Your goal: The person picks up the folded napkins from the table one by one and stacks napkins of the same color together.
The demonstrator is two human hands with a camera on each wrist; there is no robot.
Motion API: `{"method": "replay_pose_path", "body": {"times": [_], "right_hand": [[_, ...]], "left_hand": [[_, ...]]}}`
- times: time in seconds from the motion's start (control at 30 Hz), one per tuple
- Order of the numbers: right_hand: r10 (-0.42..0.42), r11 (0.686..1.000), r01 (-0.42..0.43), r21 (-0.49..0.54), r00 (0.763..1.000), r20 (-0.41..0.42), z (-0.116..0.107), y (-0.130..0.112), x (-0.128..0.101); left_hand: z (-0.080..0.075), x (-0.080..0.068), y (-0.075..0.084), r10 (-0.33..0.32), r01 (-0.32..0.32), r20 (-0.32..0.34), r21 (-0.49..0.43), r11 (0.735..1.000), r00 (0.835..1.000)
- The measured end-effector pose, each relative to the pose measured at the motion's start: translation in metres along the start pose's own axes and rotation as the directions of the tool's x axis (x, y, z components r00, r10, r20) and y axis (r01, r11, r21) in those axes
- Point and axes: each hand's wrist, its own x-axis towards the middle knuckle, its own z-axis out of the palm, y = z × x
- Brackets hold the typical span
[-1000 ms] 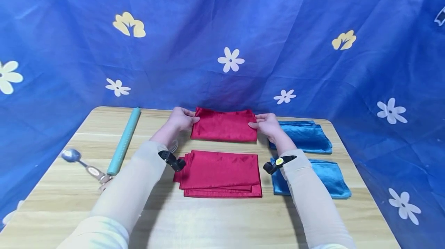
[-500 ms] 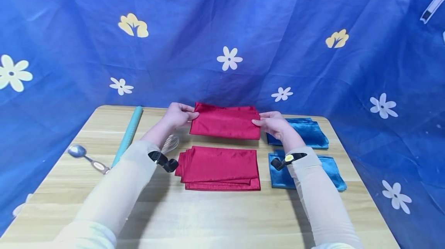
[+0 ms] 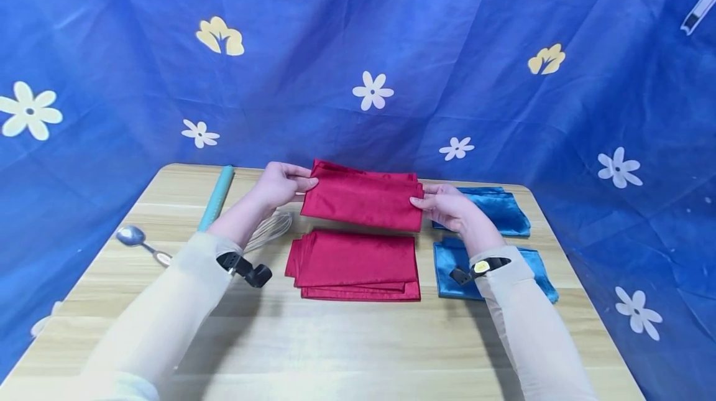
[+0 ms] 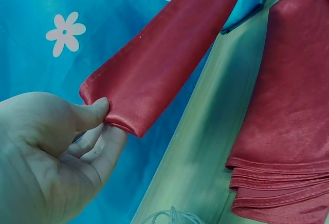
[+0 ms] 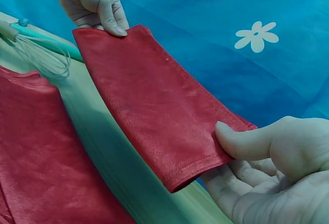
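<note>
Head view: red cloth [image 3: 362, 201] seemingly higher.

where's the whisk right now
In the head view the whisk lies on the wooden table left of centre, just behind the left forearm, between the teal rolling pin and the red cloth stack.

A light wooden table [image 3: 347, 351] with pale grain stood before a blue cloth backdrop [image 3: 475, 46] printed with white and yellow flowers. The creased cloth hung behind the table and down both its sides, under even, soft light.
</note>
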Motion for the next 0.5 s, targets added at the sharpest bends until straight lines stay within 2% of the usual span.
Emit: {"method": "replay_pose_path", "body": {"times": [0.23,0.5], "right_hand": [[-0.018,0.999,0.019,-0.035,1.000,0.008,0.004,0.002,-0.010],[-0.063,0.993,0.065,-0.102,0.998,0.017,0.003,0.007,-0.028]], "left_hand": [[-0.003,-0.014,-0.003,0.011,-0.011,0.000,0.009,1.000,1.000],[-0.004,-0.032,-0.010,-0.027,0.026,0.014,0.039,0.999,1.000]]}}
